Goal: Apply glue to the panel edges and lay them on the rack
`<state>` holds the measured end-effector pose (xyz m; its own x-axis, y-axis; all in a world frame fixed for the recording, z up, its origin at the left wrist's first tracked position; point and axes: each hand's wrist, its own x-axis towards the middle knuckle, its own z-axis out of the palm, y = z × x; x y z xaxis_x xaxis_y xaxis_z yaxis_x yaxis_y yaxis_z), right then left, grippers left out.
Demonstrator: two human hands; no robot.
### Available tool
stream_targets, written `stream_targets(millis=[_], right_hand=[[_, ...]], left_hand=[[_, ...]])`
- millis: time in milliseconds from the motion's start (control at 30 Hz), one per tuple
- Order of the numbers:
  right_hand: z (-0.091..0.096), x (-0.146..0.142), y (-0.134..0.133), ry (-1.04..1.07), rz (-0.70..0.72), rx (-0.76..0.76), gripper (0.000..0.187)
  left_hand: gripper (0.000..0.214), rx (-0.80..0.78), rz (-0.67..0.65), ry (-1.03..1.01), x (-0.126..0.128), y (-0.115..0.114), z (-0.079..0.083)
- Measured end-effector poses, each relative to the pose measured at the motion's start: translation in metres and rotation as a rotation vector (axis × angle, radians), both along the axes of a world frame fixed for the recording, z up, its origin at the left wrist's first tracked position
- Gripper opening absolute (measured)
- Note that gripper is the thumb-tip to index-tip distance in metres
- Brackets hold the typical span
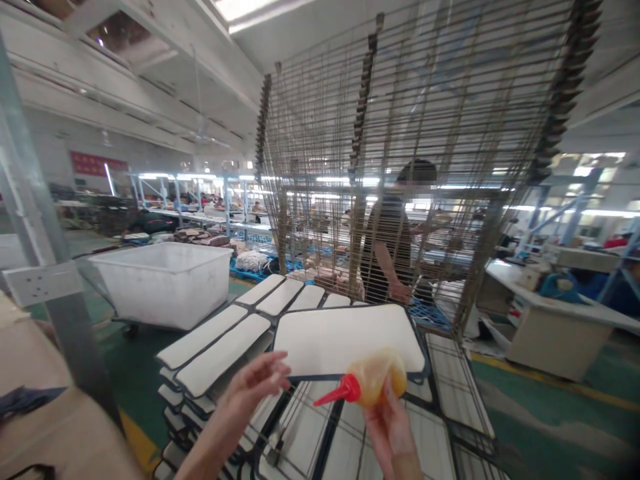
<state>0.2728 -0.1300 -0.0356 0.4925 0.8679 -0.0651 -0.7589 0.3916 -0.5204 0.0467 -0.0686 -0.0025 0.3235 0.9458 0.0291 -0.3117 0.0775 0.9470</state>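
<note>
My right hand is wrapped round a squeeze bottle of yellowish liquid, its red pointed nozzle aimed left and slightly down. Behind the bottle lies a large cream panel with a dark edge, on top of other pieces. Near that panel's left edge, my left hand hovers with its fingers apart, holding nothing; whether a fingertip touches the edge I cannot tell. To the left, narrower cream panels with dark borders lie in layered stacks. More panels with thin rods across them show below my hands.
A tall wire drying rack tilts up behind the panels, with a person beyond it. At left stands a white wheeled bin near a grey post. A desk is at right.
</note>
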Motion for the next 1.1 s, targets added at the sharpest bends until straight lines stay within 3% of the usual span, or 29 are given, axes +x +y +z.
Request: stream_targets(millis=[100,200,300,433,500,567,633,733,800,900,1100], right_hand=[[-0.002,-0.006,-0.007,0.029,0.048,-0.042,0.048],[-0.007,-0.014,-0.012,0.024,0.082,-0.033,0.044],[-0.014,-0.021,-0.013,-0.019,0.130,0.010,0.043],[-0.027,-0.027,-0.018,-0.042,0.082,0.055,0.041],[-0.031,-0.025,-0.028,-0.028,0.034,0.017,0.043],[-0.030,-0.016,-0.042,-0.019,-0.021,-0.027,0.045],[-0.019,0.001,-0.056,-0.044,-0.098,-0.053,0.044],[0.016,0.034,-0.069,-0.145,-0.259,-0.088,0.044],[0.042,0.054,-0.070,-0.252,-0.469,-0.061,0.048],[0.072,0.073,-0.066,-0.446,-0.566,-0.004,0.052],[0.086,0.085,-0.064,-0.579,-0.588,-0.015,0.065]], left_hand=[[0.039,0.295,0.090,0.154,0.019,0.035,0.052],[0.048,0.382,0.040,0.239,0.048,0.075,0.078],[0.035,0.369,-0.196,0.447,0.065,0.100,0.077],[0.021,0.364,-0.553,0.516,0.061,0.109,0.071],[0.025,0.339,-0.623,0.504,0.052,0.112,0.068],[0.035,0.300,-0.613,0.463,0.040,0.117,0.063],[0.044,0.263,-0.601,0.425,0.027,0.123,0.057],[0.050,0.219,-0.616,0.441,0.009,0.126,0.053],[0.049,0.195,-0.647,0.470,0.000,0.122,0.057],[0.046,0.161,-0.715,0.502,-0.009,0.111,0.069],[0.050,0.118,-0.750,0.493,-0.017,0.099,0.085]])
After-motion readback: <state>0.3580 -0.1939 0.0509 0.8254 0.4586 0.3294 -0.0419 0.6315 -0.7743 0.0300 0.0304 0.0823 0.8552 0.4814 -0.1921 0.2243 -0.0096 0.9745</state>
